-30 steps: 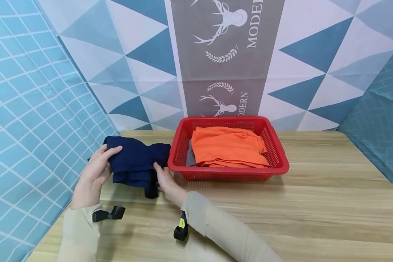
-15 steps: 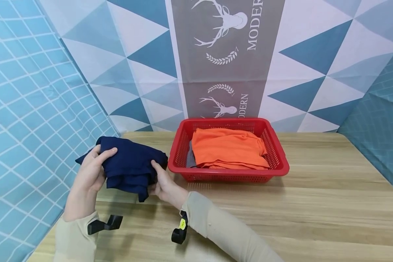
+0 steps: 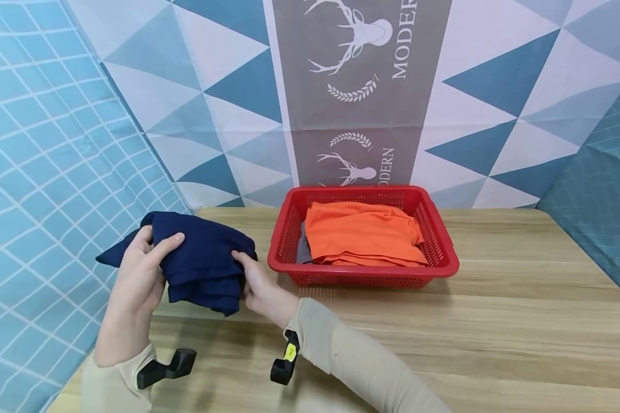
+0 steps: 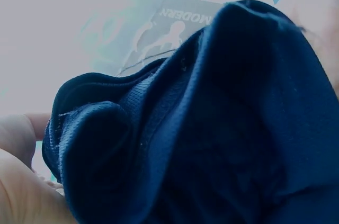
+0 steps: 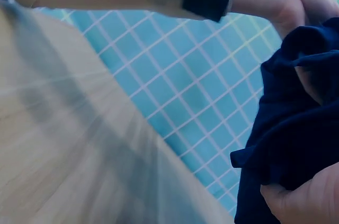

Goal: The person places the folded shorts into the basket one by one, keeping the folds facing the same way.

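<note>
A folded navy blue garment (image 3: 201, 261) is held up off the wooden table (image 3: 444, 338) at the left, beside the red basket (image 3: 361, 275). My left hand (image 3: 142, 269) grips its left side, thumb on top. My right hand (image 3: 255, 284) pinches its right edge. The left wrist view is filled by the navy cloth (image 4: 212, 128), with part of my left hand (image 4: 21, 181) at the lower left. In the right wrist view the navy garment (image 5: 291, 144) hangs at the right, with my right hand (image 5: 302, 200) under it.
The red basket holds a folded orange garment (image 3: 361, 232) on top of a grey one (image 3: 302, 252). A patterned blue and white backdrop (image 3: 134, 86) stands behind and along both sides. Bare wood spreads to the right of the basket and in front of it.
Both hands have lifted the navy garment off the table and drawn it left and towards me, away from the basket. The dangling end has been gathered in.
</note>
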{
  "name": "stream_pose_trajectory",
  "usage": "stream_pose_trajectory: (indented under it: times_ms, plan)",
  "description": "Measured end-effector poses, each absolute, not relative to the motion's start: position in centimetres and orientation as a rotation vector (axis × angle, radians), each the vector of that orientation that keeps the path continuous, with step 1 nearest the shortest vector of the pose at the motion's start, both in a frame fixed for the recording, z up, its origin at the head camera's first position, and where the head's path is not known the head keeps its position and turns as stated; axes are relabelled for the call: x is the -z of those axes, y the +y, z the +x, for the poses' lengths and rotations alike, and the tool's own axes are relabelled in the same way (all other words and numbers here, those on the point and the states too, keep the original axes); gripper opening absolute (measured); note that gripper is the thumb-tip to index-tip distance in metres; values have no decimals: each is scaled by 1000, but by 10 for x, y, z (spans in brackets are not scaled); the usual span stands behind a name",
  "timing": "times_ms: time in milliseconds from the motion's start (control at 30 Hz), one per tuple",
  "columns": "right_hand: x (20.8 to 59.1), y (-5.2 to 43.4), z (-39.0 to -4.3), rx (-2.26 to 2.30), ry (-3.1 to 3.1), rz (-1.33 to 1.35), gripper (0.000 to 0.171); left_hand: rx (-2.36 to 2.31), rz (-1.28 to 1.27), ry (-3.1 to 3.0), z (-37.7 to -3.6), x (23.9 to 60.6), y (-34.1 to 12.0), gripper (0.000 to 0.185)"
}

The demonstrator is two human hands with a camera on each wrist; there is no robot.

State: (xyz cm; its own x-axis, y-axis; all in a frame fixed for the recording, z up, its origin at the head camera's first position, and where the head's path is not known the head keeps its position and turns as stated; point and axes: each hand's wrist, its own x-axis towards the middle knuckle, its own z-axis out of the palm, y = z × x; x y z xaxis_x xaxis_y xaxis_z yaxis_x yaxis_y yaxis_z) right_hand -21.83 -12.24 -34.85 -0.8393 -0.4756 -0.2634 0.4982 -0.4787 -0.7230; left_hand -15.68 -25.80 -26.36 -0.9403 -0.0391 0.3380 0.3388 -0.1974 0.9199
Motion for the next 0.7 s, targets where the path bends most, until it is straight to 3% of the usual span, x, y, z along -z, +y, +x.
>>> stream_pose_trajectory:
  times_ms: [133,400,700]
  plan:
    - [337,-116,-220,2260,1092,15,28,2198,-367,-1765,-150,257,-251,19]
    - [316,-100,-223,2249,1059,-20,48,2161,-334,-1655,-144,251,-236,23]
    - [299,-90,-229,2338,1131,-39,46,2091,-345,-1608,-141,244,-222,23]
